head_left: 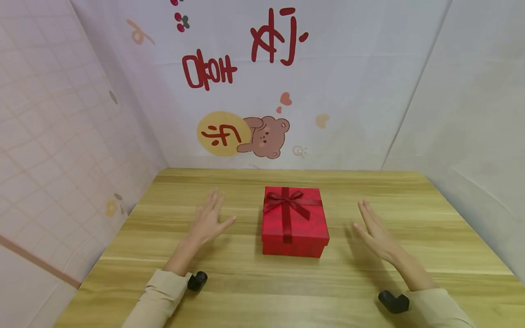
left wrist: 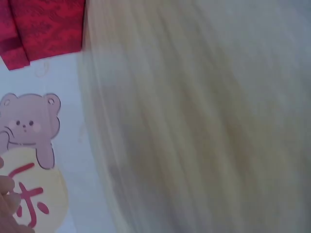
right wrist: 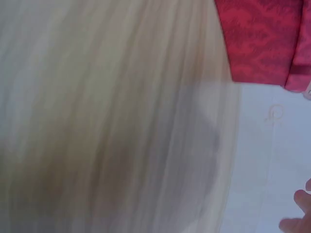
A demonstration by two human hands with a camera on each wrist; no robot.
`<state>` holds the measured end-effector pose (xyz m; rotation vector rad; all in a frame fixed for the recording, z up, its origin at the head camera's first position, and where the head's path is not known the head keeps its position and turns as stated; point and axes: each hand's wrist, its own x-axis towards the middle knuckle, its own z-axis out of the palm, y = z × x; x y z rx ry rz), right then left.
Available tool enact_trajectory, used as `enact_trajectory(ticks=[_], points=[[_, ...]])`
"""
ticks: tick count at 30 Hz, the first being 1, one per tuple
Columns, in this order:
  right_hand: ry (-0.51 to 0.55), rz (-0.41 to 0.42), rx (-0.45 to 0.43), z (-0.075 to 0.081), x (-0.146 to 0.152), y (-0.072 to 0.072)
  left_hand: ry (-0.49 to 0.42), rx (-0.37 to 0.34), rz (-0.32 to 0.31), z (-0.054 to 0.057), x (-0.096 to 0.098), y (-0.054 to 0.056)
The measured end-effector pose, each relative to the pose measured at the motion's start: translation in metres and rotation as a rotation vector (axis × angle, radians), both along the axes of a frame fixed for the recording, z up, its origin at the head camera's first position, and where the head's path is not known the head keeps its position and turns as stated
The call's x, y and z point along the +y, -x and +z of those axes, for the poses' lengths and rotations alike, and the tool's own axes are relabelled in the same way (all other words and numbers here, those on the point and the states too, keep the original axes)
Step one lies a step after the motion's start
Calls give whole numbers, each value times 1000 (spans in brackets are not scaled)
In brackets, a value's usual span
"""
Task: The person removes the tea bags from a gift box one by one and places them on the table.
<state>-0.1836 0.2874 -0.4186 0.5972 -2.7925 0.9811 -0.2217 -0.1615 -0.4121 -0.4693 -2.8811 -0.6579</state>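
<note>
A red gift box (head_left: 294, 221) with a dark red ribbon bow stands shut in the middle of the wooden table (head_left: 246, 291). My left hand (head_left: 210, 218) hovers to the left of the box with fingers straight, apart from it. My right hand (head_left: 374, 226) hovers to the right of the box, fingers straight and palm turned toward it, touching nothing. The left wrist view is blurred and shows a corner of the red box (left wrist: 43, 29). The right wrist view, also blurred, shows the box's side (right wrist: 262, 43) and my fingertips (right wrist: 296, 213).
A white backdrop with a cartoon bear (head_left: 268, 136) and red lettering hangs behind the table. A tiled-pattern sheet (head_left: 61, 136) closes the left side and a plain one the right. Beige sleeves (head_left: 157, 298) cover both forearms.
</note>
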Motion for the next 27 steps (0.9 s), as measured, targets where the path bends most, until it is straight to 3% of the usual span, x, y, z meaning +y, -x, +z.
enact_trajectory(ticks=[4,8,19,27], points=[[139,67,-65,3,-11,1,-100,-29,-72,3,7,0],[200,88,-96,5,-22,0,-204,-69,-144,4,13,-2],[264,135,-58,3,-40,1,-416,-73,-309,1,28,-4],[283,164,-70,0,-52,0,-458,-50,-416,0,38,-5]])
